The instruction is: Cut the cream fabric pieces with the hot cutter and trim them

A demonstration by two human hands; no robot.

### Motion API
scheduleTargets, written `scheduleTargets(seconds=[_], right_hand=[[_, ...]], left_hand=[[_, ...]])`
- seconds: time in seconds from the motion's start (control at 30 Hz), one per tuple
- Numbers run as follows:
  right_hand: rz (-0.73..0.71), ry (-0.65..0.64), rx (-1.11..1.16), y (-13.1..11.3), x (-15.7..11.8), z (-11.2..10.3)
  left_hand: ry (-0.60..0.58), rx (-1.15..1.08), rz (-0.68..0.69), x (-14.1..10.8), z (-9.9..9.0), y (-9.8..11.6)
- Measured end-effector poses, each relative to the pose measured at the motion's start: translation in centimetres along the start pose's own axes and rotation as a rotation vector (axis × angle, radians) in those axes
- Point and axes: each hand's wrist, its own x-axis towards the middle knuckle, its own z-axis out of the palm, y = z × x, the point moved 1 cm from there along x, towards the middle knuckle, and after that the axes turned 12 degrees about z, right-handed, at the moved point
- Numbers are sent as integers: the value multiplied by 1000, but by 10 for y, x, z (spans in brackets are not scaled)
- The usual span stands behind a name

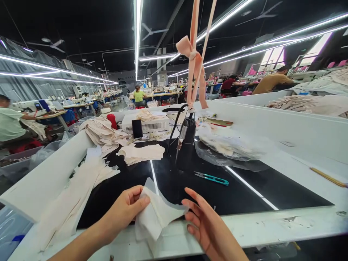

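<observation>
Plainly, white cloth (156,216) sits pinched in the left grip (132,204), its tip beside the open right grip (205,219).

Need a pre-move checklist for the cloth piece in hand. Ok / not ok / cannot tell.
1. Left hand pinching the thin white cloth piece: ok.
2. Right hand gripping it: not ok, fingers spread by its right corner.
3. Cloth spread flat: not ok, creased and drooping.
4. Teal-handled metal snips away from both hands: ok, lying on the glossy black panel.
5. Black corded tool on pink fabric ties clear of the cloth: ok.
6. That tool's power off: cannot tell.
</observation>
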Motion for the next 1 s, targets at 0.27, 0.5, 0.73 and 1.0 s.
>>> scheduleTargets(seconds=[0.27, 0.5, 0.73, 1.0], right_hand=[[-299, -27, -474, -6, 3, -1], [-159, -535, -732, 11, 6, 35], [-42, -545, -713, 17, 0, 50], [146, -433, -806, 22, 0, 46]], left_hand=[[-64, 174, -44, -6, 2, 24], [-125, 235, -3, -3, 9, 34], [-110, 274, 86, 1, 3, 28], [-81, 333, 115, 15, -5, 14]])
